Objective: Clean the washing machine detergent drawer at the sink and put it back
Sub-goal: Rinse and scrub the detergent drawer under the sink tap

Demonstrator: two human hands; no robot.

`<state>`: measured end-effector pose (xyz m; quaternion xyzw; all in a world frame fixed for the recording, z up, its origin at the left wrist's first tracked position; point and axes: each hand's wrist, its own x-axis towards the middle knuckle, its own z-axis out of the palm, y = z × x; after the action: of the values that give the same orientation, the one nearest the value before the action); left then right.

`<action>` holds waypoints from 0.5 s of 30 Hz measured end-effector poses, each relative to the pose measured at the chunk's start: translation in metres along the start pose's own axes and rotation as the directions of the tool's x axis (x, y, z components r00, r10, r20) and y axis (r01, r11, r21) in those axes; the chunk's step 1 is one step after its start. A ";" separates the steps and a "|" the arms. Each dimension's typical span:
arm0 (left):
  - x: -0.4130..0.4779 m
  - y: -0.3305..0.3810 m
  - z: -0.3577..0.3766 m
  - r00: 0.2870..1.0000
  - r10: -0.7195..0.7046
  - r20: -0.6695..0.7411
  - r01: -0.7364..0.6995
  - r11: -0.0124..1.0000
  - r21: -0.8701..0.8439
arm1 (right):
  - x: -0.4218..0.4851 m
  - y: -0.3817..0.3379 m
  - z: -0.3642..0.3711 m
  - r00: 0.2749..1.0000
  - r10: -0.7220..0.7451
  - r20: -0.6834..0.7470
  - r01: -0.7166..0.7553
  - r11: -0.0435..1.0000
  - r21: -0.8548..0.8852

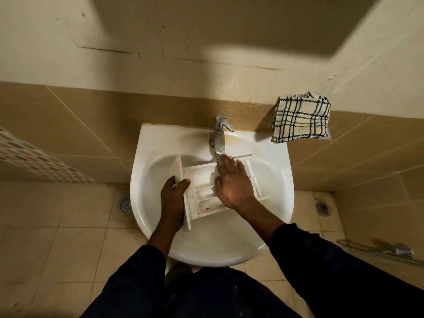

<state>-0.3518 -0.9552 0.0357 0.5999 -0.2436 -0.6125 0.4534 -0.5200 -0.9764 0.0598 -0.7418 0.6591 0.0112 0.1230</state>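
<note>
The white detergent drawer [203,193] lies across the basin of the white sink [273,180], its front panel to the left and its compartments facing up. My left hand [173,191] grips the drawer's front panel at the left end. My right hand [231,182] rests flat with fingers spread on the drawer's compartments, fingertips reaching just under the spout of the chrome tap [219,136]. Some brownish residue shows in the near compartment. I cannot tell whether water is running.
A black-and-white checked cloth [301,119] hangs on the tiled wall to the right of the tap. Floor drains sit at the left [125,204] and right [323,208] of the sink. A white perforated basket [34,161] is at the far left, a metal hose fitting [399,251] at the right.
</note>
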 end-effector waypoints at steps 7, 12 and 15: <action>0.002 0.003 -0.013 0.996 0.089 -0.031 -0.089 0.996 -0.013 | -0.015 0.028 0.003 0.999 0.049 -0.005 -0.050 0.996 -0.069; 0.002 0.006 0.003 0.989 0.145 0.039 -0.147 0.987 0.065 | -0.012 -0.027 -0.002 0.997 -0.067 0.038 0.065 0.996 0.058; 0.002 0.006 0.005 0.989 0.144 0.025 -0.146 0.987 0.070 | -0.012 -0.048 -0.007 0.986 -0.158 0.042 0.151 0.977 0.150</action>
<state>-0.3546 -0.9607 0.0411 0.5902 -0.3128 -0.5749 0.4725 -0.4758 -0.9611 0.0764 -0.7792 0.5950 -0.0268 0.1951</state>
